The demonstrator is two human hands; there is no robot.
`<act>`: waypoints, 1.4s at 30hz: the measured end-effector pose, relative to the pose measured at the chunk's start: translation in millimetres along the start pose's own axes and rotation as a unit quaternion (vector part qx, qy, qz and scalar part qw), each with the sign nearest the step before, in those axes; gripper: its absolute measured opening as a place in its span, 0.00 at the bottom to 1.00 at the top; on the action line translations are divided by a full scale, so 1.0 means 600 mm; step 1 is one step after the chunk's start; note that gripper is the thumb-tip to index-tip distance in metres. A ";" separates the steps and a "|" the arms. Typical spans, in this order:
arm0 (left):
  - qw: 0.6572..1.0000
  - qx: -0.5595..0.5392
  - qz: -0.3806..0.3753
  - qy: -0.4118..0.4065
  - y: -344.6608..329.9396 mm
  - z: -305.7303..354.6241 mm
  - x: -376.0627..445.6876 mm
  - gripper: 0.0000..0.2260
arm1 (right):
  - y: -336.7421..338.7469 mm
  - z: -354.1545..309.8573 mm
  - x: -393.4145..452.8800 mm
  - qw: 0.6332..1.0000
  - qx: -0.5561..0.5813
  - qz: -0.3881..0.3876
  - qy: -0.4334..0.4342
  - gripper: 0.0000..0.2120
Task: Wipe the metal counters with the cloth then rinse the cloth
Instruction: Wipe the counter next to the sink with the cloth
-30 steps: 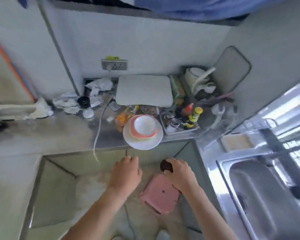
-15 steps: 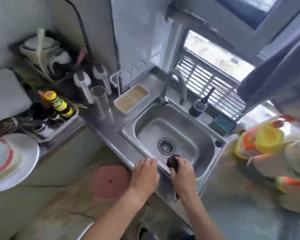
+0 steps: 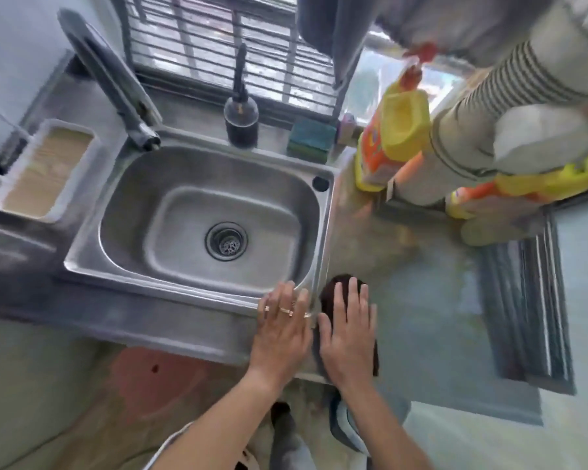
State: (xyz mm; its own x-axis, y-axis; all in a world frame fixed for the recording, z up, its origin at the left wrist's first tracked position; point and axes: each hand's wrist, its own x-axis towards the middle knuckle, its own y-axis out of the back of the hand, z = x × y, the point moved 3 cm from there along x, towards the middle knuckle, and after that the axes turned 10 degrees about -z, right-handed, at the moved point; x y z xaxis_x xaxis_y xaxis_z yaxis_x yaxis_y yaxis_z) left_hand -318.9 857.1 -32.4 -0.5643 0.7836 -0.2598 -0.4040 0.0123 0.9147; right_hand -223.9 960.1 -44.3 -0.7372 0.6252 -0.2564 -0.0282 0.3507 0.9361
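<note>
A dark brown cloth [image 3: 328, 293] lies flat on the counter at the sink's front right corner. My right hand [image 3: 348, 329] presses down on it with fingers spread, covering most of it. My left hand [image 3: 282, 329], wearing rings, rests flat and open on the metal counter's [image 3: 123, 323] front edge, right beside the cloth. The steel sink [image 3: 214, 222] with its drain is empty and dry-looking. The tap [image 3: 116, 83] leans over its back left corner.
A dark soap dispenser [image 3: 241, 120] and a green sponge [image 3: 309, 139] stand behind the sink. Orange-and-yellow bottles [image 3: 392, 137] crowd the right counter. A white tray [image 3: 45, 171] sits left of the sink. A pink stool [image 3: 157, 378] is on the floor below.
My view has swung right from the dish-cluttered counter to the sink. Both hands have moved with the cloth to the sink's front right corner, and my right hand now lies flat on it.
</note>
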 end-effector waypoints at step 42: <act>0.994 0.030 0.105 0.004 -0.041 0.015 0.021 0.18 | 0.087 0.192 0.238 0.974 0.079 0.125 -0.174 0.27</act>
State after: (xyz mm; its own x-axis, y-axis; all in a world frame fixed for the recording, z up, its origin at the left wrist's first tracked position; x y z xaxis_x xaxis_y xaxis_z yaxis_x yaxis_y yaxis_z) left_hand -309.7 872.1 -55.6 -0.6384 0.7672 -0.0627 -0.2327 -0.1146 0.9658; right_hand -253.0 1148.2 -59.9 -0.4340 0.8933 -0.1165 0.2482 0.2429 0.9377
